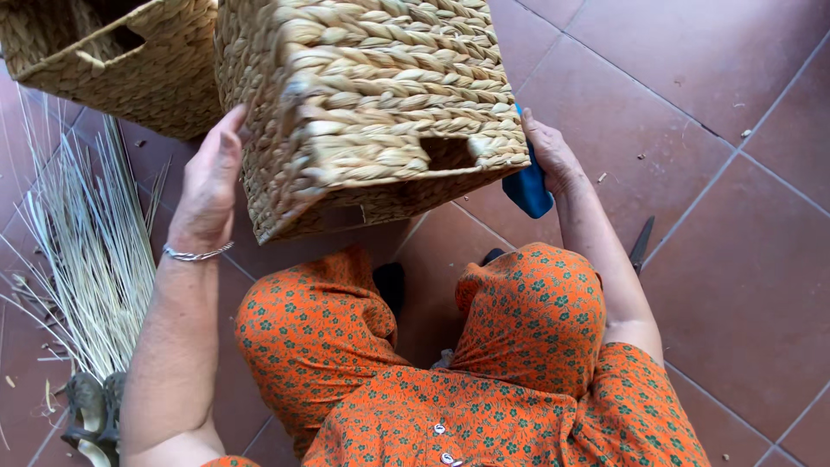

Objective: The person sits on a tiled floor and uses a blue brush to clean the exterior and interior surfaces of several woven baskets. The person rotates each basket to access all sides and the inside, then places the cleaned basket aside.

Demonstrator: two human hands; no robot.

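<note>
— What takes up most of the view?

— The red tiled floor [743, 285], and the person sitting on it in an orange flowered dress [484, 380], knees drawn up. Just above the knees is the woven basket [372, 104], a square one of thick plaited straw, lifted off the floor and tilted so one wall with a handle slot faces the camera.

— How do the hands stand?

— The left hand [207, 186] lies flat and open against the basket's left wall, fingers spread upward, a silver bangle [197, 254] at the wrist. The right hand [553, 156] presses the right wall from the other side, with a blue object [529, 192] caught between palm and basket; what it is, I cannot tell. So the basket is clamped between two palms, not gripped by its rim.

— Which step would you call this?

— Turning and checking the basket, I judge: it is held up and rotated for a look at its walls. The next turn would call for an even squeeze from both sides, or the tilted basket could slip towards the lap.

— And around it?

— A second basket [112, 60] at upper left, a bundle of pale straw stalks [82, 251] beside the left arm, and dark scissors [641, 242] on the tiles near the right elbow.
</note>
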